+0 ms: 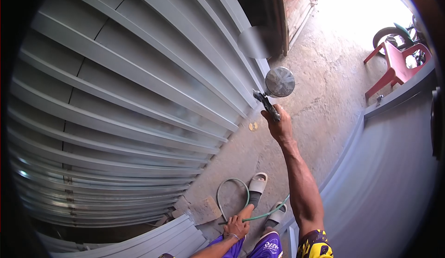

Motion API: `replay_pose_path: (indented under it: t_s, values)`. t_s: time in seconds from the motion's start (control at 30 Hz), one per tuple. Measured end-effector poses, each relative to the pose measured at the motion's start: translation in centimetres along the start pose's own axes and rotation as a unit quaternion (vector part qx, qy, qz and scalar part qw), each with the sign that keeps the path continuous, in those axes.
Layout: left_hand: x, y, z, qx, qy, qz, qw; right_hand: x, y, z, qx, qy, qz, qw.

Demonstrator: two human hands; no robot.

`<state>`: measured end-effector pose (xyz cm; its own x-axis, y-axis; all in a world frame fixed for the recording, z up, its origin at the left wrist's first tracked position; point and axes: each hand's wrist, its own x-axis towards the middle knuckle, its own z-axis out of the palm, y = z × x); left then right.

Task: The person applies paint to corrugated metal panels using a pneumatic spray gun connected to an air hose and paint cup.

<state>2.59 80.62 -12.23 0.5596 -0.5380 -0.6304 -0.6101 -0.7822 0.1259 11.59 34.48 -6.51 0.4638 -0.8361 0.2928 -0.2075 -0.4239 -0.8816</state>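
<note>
My right hand [281, 125] is closed round the black handle of a spray gun [266, 105], arm stretched forward. A round, grey-smeared cup [280, 82] sits on the gun. The gun's nozzle end points left, close to the edge of a large grey slatted metal panel [153, 58]. Lower down, my left hand [237, 227] is closed on a green hose [269, 216] near my knees. The hose loops over the floor by my feet and runs up behind my right forearm, where its end is hidden.
Long metal strips [153, 239] lie at lower left beside a brick-like block [205, 209]. To the right stands another grey panel [394, 151]. Beyond it are a red plastic chair [398, 65] and a motorbike wheel [384, 36]. A brick wall [296, 0] rises behind the slatted panel.
</note>
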Motion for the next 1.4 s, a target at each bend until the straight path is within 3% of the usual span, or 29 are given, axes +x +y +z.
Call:
replay_pose_path:
  t_s: [0.33, 0.43, 0.67, 0.8, 0.9, 1.03, 1.13, 1.4]
  values:
    - [-0.8, 0.4, -1.0, -0.015, 0.018, 0.009, 1.000, -5.8, 9.4, 2.7, -0.034, 0.001, 0.068, 0.997]
    - [-0.8, 0.7, -1.8, -0.018, -0.037, -0.006, 0.999, -7.5, 11.8, 3.0, -0.045, 0.001, 0.095, 0.994]
    - [-0.8, 0.9, -2.4, -0.026, -0.040, -0.003, 0.999, -10.7, 17.2, 3.4, -0.022, 0.013, 0.124, 0.992]
    - [-0.8, 0.9, -2.4, -0.028, -0.036, 0.004, 0.999, -11.1, 17.2, 3.2, -0.046, -0.046, 0.199, 0.978]
    - [-1.0, 0.9, -2.1, -0.019, -0.003, 0.013, 1.000, -10.7, 16.1, 3.6, -0.050, -0.057, 0.205, 0.976]
    - [-0.9, 0.7, -1.8, -0.014, 0.013, 0.019, 1.000, -9.5, 14.9, 4.3, -0.041, -0.060, 0.188, 0.980]
    - [-0.7, 0.8, -2.4, -0.027, -0.042, 0.003, 0.999, -8.5, 13.9, 4.7, -0.040, -0.061, 0.191, 0.979]
    - [-0.6, 0.8, -2.2, -0.014, -0.047, -0.014, 0.999, -5.5, 10.8, 5.0, -0.010, -0.040, 0.147, 0.988]
